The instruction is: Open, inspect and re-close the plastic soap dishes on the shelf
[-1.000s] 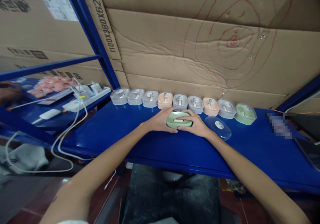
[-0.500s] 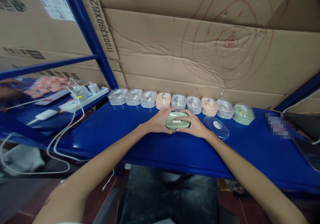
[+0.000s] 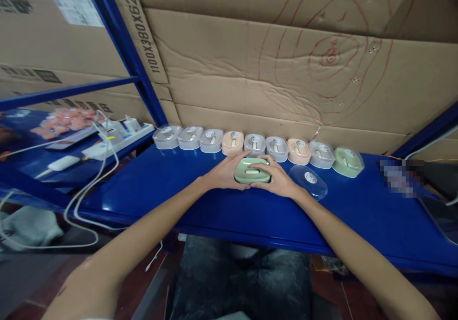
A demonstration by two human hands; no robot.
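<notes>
Both hands hold a pale green rounded plastic box [image 3: 246,179] without a lid, with a small cream-coloured bar on its top. My left hand [image 3: 226,171] wraps around its left side, the thumb at the near edge. My right hand [image 3: 277,177] grips the right side, with fingers reaching over the top and the thumb in front. Just right of my right hand, a clear plastic lid [image 3: 304,179] with a round white sticker lies on the blue table [image 3: 229,210]. Whether the box touches the tabletop, I cannot tell.
Along the back stands a row of several similar lidded boxes [image 3: 211,142], grey, peach and green. A cardboard wall [image 3: 222,57] rises behind them. At left are a power strip [image 3: 125,139], white cables and wrapped orange pieces [image 3: 69,119]. A dark object [image 3: 440,215] lies far right.
The view has shifted slightly. My hands keep their hold on the green box, with little visible movement. At the far left edge, another person's hand has moved mostly out of view.
</notes>
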